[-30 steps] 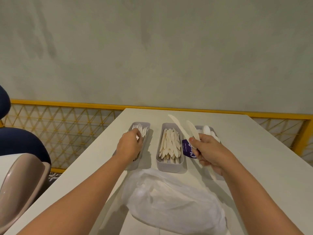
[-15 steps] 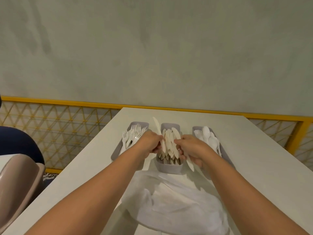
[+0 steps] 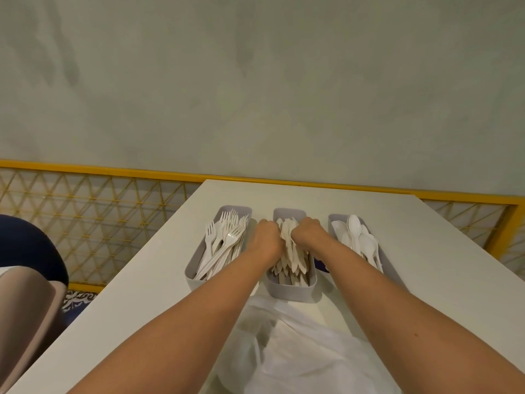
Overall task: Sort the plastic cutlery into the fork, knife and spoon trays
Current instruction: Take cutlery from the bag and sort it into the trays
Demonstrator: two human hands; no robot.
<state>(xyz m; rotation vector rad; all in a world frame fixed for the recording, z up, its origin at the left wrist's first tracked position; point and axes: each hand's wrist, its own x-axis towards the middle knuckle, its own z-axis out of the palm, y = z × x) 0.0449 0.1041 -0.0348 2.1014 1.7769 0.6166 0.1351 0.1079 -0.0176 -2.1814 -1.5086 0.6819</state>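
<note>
Three grey trays stand side by side on the white table (image 3: pixel 426 251). The left tray (image 3: pixel 193 275) holds several white forks (image 3: pixel 224 243). The middle tray (image 3: pixel 289 291) is packed with cream knives (image 3: pixel 292 260). The right tray (image 3: pixel 333 218) holds white spoons (image 3: pixel 355 228). My left hand (image 3: pixel 267 237) and my right hand (image 3: pixel 308 233) are both down in the far half of the middle tray, fingers curled around the knives between them. The fingertips are hidden among the blades.
A crumpled white plastic bag (image 3: pixel 298 354) lies on the table just in front of the trays. A purple packet (image 3: pixel 322 265) peeks out between the middle and right trays. A yellow mesh railing (image 3: pixel 99 223) runs behind the table, and a chair (image 3: pixel 25 302) stands at the left.
My left hand left the fork tray and my right hand brought its knives over the middle tray. Both hands have since pushed down into the knives.
</note>
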